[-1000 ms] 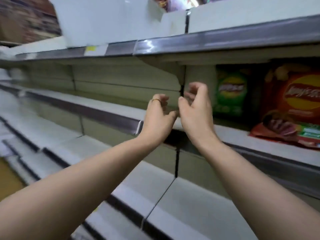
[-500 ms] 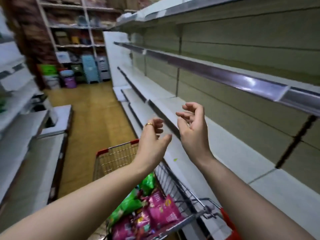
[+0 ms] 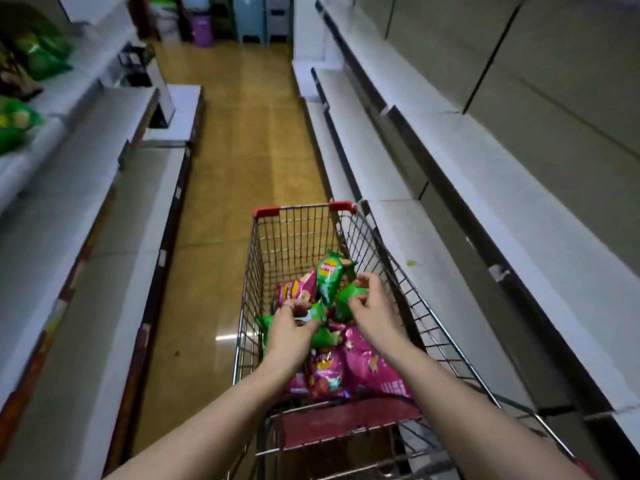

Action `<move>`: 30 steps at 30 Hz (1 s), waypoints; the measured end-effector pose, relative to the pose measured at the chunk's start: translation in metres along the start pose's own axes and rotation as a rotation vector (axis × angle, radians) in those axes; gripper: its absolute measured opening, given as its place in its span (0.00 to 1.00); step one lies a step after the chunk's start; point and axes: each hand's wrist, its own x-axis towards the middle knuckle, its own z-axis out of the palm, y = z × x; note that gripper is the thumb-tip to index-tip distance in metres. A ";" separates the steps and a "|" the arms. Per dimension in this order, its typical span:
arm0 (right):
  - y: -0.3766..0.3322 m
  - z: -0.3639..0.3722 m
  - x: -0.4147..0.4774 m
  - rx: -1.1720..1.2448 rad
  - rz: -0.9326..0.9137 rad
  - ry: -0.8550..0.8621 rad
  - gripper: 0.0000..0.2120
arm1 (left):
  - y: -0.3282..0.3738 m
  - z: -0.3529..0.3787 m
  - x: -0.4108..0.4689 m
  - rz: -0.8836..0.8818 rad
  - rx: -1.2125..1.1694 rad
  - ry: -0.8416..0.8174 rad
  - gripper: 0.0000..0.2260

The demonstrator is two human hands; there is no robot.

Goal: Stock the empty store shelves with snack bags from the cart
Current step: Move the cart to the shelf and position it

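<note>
- Glossy ochre floor [image 3: 242, 150] tiles run down a narrow aisle, blurred toward the far end, where a purple tub [image 3: 202, 27] and pale blue plastic crates [image 3: 249, 15] stand
- Right shelves [image 3: 519, 220] are flat grey-white boards stepped one above another, each with a dark metal edge strip [image 3: 453, 206], backed by plain panels
- Left shelves [image 3: 86, 174] are the same flat boards, and puffy green packs [image 3: 38, 57] lie on the upper ones
- The cart [image 3: 294, 237] is a silvery wire-grid basket with red plastic caps [image 3: 343, 206] on its far corners and a dull red flap [image 3: 346, 424] at the near end; it stands on the floor just beside the right shelves
- Inside the cart, shiny crinkled pink bags [image 3: 367, 365] lie heaped at the near end, and a green upright bag [image 3: 329, 282] stands on end beyond them, against a pink one
- The left hand [image 3: 289, 329], a thin ring [image 3: 286, 306] on one finger, is down in the basket, its fingers [image 3: 301, 308] and thumb pinching the corner of a green low bag [image 3: 318, 315]
- The right hand [image 3: 375, 315] is just beside it, fingers [image 3: 367, 280] curled narrow, thumb and forefinger nipping the edge of a green crumpled bag [image 3: 348, 299]
- Both bare forearms [image 3: 242, 410] reach in above the flap
</note>
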 end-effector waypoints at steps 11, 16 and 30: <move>0.106 0.106 0.079 0.000 0.403 -0.367 0.32 | -0.084 0.013 0.047 -0.182 -0.073 0.035 0.12; 0.138 0.148 0.113 0.110 0.536 -0.414 0.46 | -0.105 0.011 0.055 -0.230 0.029 -0.008 0.16; 0.150 0.169 0.099 -0.051 0.536 -0.312 0.50 | -0.116 0.014 0.053 -0.222 0.276 -0.021 0.19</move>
